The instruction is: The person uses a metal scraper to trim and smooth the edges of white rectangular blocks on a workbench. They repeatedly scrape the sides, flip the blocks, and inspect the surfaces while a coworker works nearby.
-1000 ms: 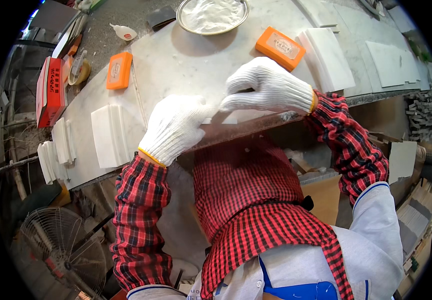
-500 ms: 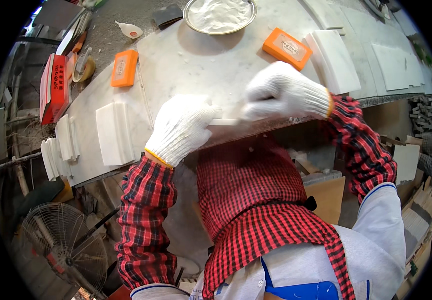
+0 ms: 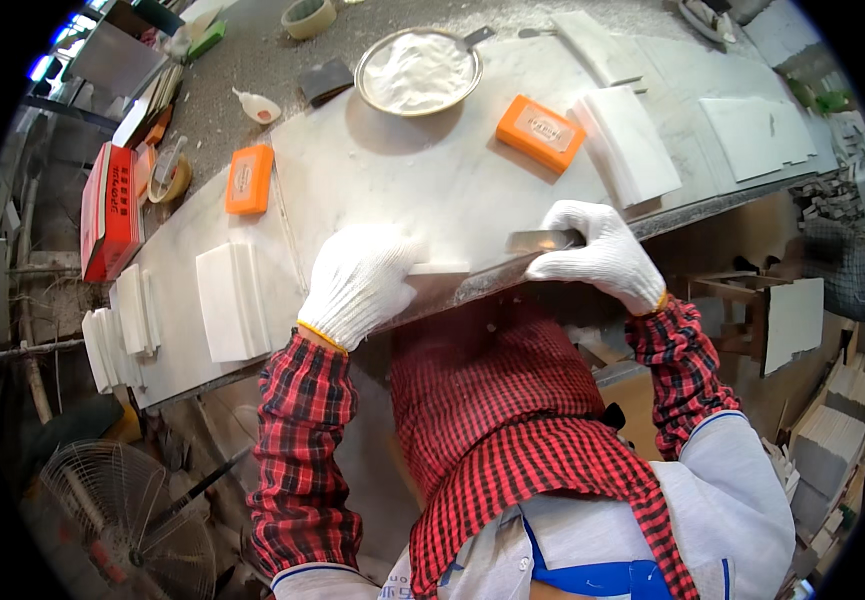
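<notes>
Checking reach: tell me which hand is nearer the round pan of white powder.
Left. The left hand lies below the pan, slightly to its left; the right hand sits farther off, below and well to its right at the table edge.

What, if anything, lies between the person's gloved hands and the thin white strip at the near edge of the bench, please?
Nothing visible does. The left hand presses directly on the white strip, and the right hand grips a flat metal blade near the strip's other end. The orange blocks lie well beyond.

The left hand (image 3: pixel 360 280) covers one end of the thin white strip (image 3: pixel 439 268); the right hand (image 3: pixel 602 255) hides part of the grey blade (image 3: pixel 537 241).
</notes>
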A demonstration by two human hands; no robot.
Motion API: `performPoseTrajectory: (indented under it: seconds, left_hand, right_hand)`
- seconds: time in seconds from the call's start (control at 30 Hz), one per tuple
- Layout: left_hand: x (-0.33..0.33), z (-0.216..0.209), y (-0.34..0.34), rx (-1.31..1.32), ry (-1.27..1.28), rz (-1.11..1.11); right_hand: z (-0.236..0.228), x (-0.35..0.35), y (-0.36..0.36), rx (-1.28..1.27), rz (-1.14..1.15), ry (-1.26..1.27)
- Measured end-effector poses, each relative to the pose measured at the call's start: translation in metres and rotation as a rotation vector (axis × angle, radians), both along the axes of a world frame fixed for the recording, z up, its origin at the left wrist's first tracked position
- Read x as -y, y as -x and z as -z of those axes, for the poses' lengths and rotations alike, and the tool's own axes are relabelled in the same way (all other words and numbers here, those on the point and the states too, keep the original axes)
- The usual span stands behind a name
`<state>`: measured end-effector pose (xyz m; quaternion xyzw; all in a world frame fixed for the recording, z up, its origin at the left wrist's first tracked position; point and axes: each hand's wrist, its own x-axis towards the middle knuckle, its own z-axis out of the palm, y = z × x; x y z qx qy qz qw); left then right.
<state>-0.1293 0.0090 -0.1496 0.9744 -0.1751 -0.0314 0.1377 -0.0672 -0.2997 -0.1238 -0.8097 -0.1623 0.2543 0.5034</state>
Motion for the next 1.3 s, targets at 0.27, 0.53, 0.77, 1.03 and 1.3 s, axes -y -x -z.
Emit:
performPoseTrajectory:
  seconds: [0.27, 0.53, 0.77, 1.03, 1.3]
  left_hand:
    - [0.012, -0.037, -0.003, -0.129, 0.559, -0.143]
    - [0.012, -0.031, -0.009, -0.185, 0.663, -0.369]
    - [0.007, -0.034, 0.014, 0.092, 0.472, -0.032]
    - [0.022, 0.012, 0.051, 0.219, 0.179, -0.077]
    - [0.029, 0.033, 0.065, 0.385, 0.223, -0.156]
  right_hand:
    - [-0.009, -0.023, 0.000, 0.134, 0.016, 0.073]
    - [-0.023, -0.059, 0.010, 0.465, -0.088, 0.136]
    - [-0.022, -0.021, 0.005, -0.023, -0.006, 0.007]
    - [0.028, -0.024, 0.057, -0.516, 0.142, -0.289]
    - [0.046, -0.042, 0.076, -0.032, 0.089, -0.161]
